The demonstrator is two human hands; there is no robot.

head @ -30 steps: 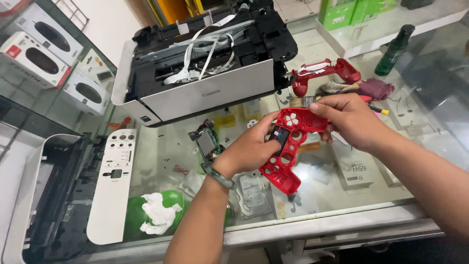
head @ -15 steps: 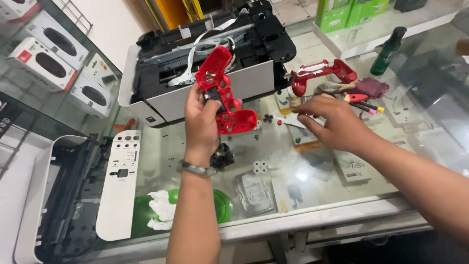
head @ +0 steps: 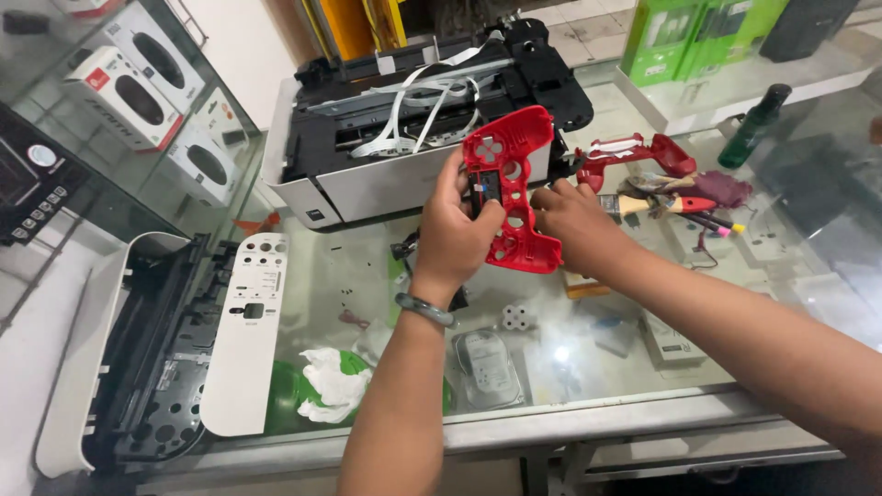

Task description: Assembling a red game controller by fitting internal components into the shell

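Shell (head: 510,184) is split and stripped, gripped upright in the left hand (head: 455,230), right hand (head: 579,225) loosely touching its edge at 3 o'clock; reassembly with the other half (head: 634,156) remains.

Both forearms are bare and sleeveless in view, with a grey-green bangle (head: 424,310) circling the left wrist.

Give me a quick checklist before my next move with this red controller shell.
1. Left hand grips red shell: ok.
2. Right hand at the shell's lower edge: ok; whether it grips, cannot tell.
3. Shell held above the glass counter, apart from the printer: ok.
4. Other red half within reach on the counter: ok.
5. Loose screws accounted for: cannot tell.
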